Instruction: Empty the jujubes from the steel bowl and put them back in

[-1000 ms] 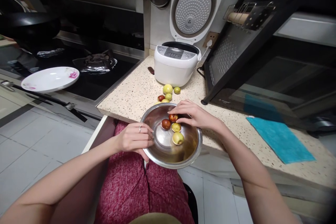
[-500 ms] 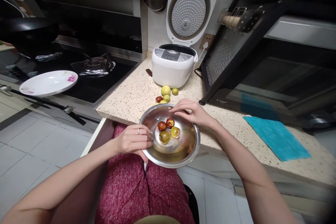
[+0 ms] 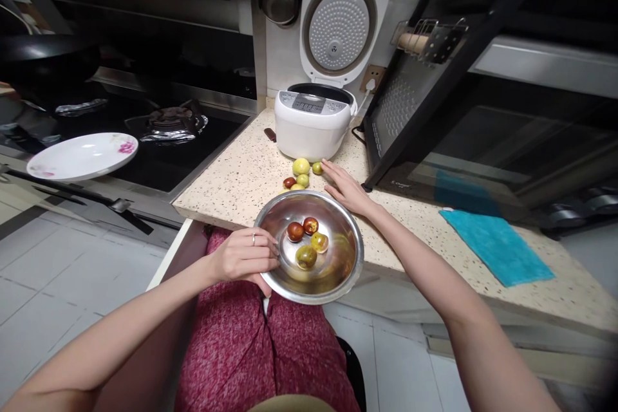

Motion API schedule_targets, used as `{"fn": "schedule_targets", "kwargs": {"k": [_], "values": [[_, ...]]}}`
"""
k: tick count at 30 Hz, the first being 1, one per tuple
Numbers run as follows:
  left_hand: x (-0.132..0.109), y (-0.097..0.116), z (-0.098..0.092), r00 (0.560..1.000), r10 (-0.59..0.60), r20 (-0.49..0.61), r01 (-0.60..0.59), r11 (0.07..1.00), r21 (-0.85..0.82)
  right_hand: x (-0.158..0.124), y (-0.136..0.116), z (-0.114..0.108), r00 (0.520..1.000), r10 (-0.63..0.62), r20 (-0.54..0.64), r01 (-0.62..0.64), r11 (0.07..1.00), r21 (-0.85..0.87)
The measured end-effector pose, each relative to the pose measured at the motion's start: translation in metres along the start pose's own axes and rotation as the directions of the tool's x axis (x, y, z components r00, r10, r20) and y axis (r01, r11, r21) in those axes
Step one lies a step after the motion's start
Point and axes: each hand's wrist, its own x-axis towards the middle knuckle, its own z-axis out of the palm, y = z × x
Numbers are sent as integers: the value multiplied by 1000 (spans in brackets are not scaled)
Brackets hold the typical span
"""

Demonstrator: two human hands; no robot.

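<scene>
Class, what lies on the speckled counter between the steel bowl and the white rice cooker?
In the head view, small green and reddish fruits lie between steel bowl and white rice cooker.

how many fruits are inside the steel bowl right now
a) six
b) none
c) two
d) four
d: the steel bowl, gripped at its near rim by the left hand, holds four fruits, two reddish-brown and two yellow-green; the other fruits lie outside it on the counter, near the right hand.
</scene>
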Motion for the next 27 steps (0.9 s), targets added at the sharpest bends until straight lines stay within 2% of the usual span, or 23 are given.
{"fn": "schedule_targets", "kwargs": {"k": [3, 9, 16, 21, 27], "values": [[1, 0, 0, 1000, -2, 0, 2, 1000, 7, 3, -2, -1, 1000, -27, -9, 27, 1000, -17], [1, 0, 0, 1000, 4, 3, -4, 1000, 6, 4, -7, -10, 986, 41, -164, -46, 999, -26], [-2, 0, 1, 1000, 0, -1, 0, 1000, -10, 3, -7, -4, 998, 28, -51, -24, 997, 72], [-2, 0, 0, 1000, 1, 7, -1, 1000, -4, 6, -10, -3, 993, 80, -88, -68, 989, 132], [-4, -1, 1, 1000, -7, 14, 7, 1000, -7, 5, -10, -2, 993, 64, -103, -45, 983, 178]]}}
